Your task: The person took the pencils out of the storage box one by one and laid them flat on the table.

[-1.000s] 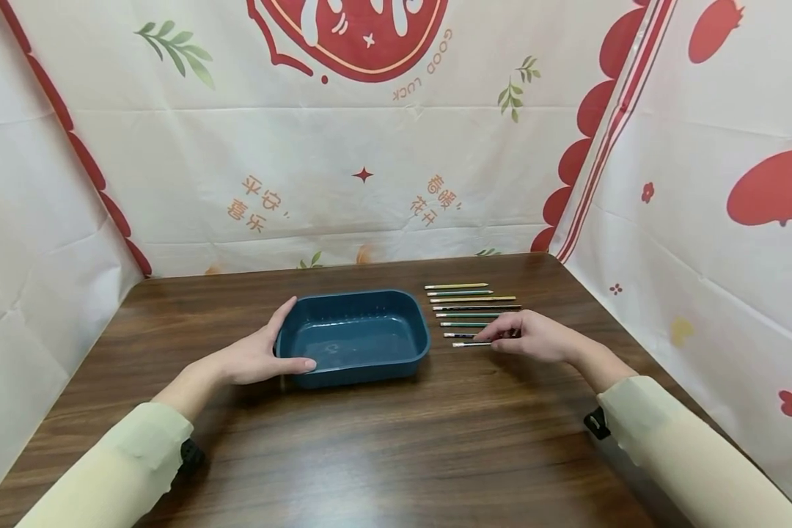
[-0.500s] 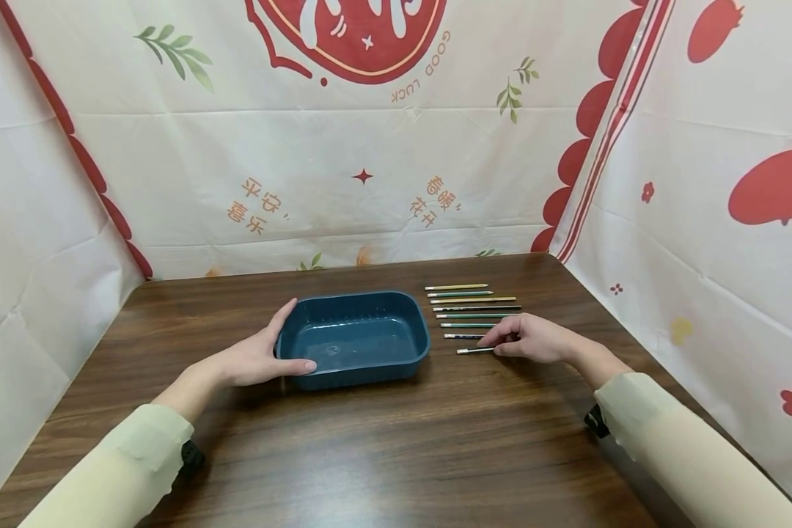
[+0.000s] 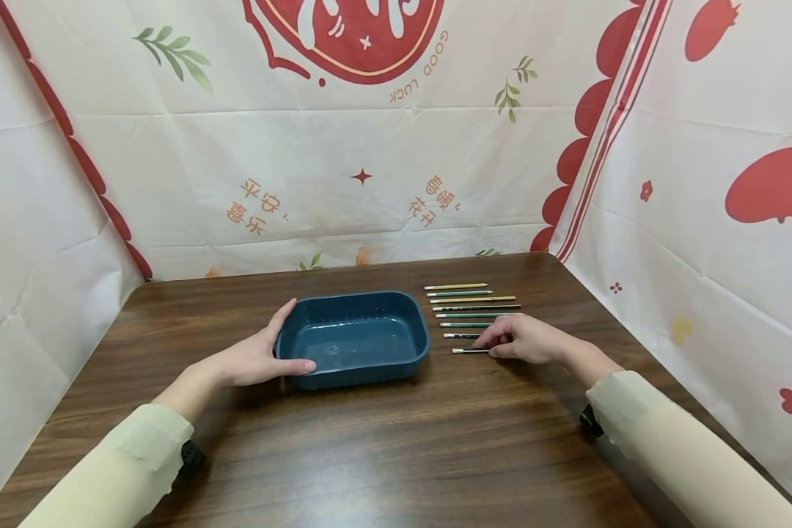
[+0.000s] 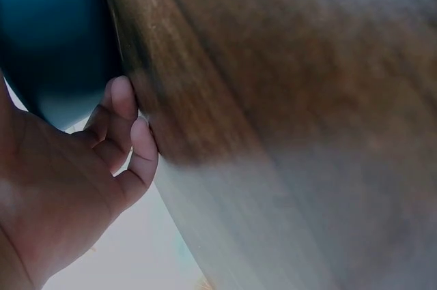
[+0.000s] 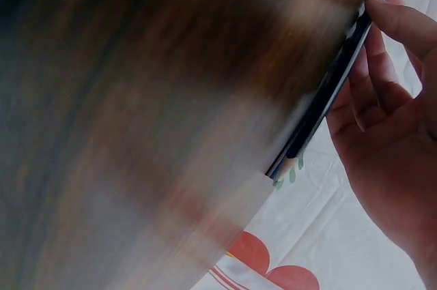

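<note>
A dark blue rectangular plastic tub (image 3: 363, 376) stands on the table with nothing inside it. My left hand (image 3: 254, 357) holds its left end, thumb over the front rim and fingers around the back left corner. In the left wrist view, curled fingers (image 4: 142, 141) lie against the tub's end near the tabletop. Right of the tub, my right hand (image 3: 529, 339) pinches the nearest pencil (image 3: 470, 350) between thumb and fingers. That dark pencil (image 5: 321, 102) runs along the tabletop in the right wrist view. The hand covers its far end in the head view.
Several more pencils, among them a yellow pencil (image 3: 457, 287) and a green pencil (image 3: 465, 324), lie in a row behind the right hand, white ends toward the tub. A printed white cloth (image 3: 317, 139) hangs behind the brown table (image 3: 369, 455) and along both sides.
The right hand has drawn the nearest pencil toward me, away from the row, then slightly left. The left hand and the tub have stayed in place.
</note>
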`<state>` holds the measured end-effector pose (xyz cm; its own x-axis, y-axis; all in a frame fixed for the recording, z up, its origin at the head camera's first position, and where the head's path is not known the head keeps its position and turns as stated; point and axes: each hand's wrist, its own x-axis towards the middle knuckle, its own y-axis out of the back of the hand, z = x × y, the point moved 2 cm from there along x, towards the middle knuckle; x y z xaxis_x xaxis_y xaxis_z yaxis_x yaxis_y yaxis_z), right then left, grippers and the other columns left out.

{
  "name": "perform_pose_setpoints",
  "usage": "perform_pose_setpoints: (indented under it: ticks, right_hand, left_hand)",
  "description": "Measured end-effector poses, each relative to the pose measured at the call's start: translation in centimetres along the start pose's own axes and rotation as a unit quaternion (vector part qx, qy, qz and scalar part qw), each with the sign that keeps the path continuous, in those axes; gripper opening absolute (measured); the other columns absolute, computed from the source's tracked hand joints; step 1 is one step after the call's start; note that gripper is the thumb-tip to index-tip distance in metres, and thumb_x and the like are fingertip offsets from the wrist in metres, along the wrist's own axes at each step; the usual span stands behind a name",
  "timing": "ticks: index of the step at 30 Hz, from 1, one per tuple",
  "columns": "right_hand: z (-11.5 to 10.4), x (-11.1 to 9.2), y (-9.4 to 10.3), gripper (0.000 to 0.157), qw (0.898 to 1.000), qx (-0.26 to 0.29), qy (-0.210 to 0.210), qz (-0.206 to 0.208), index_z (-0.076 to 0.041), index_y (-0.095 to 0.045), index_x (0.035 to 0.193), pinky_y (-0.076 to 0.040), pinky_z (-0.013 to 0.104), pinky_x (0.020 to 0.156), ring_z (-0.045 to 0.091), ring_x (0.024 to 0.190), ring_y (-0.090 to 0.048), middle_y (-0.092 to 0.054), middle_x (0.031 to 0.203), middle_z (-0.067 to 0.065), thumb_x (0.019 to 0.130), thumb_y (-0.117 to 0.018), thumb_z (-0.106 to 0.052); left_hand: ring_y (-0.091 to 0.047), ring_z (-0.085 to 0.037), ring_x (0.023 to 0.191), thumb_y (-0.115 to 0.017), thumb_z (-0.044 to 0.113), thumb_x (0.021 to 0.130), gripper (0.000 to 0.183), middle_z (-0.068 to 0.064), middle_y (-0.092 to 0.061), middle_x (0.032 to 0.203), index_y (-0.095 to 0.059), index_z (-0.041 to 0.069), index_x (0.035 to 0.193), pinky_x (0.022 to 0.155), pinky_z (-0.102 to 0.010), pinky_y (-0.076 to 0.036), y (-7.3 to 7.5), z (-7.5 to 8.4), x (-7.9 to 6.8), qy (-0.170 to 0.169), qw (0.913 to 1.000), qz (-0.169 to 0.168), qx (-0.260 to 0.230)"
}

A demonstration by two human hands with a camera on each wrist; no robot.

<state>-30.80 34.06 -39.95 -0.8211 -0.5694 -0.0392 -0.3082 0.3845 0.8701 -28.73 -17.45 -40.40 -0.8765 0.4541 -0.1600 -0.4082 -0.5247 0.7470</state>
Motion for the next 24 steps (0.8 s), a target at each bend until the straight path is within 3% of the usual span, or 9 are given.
perform_pose_setpoints:
  ticks: [24]
  right_hand:
    - [-0.04,0.21,-0.33,0.025,1.0,0.01,-0.014,-0.009,-0.023,-0.086,0.118,-0.049,0.024,0.077,0.006,0.087,-0.056,-0.069,0.099,-0.005,0.099,-0.079,-0.008]
  left_hand:
    - [-0.039,-0.053,0.159,-0.075,0.069,0.095,0.127,-0.025,-0.007,0.183,0.014,0.03,0.176,0.123,-0.072,-0.037,-0.02,-0.07,-0.27,0.0,0.9999,0.009,-0.005]
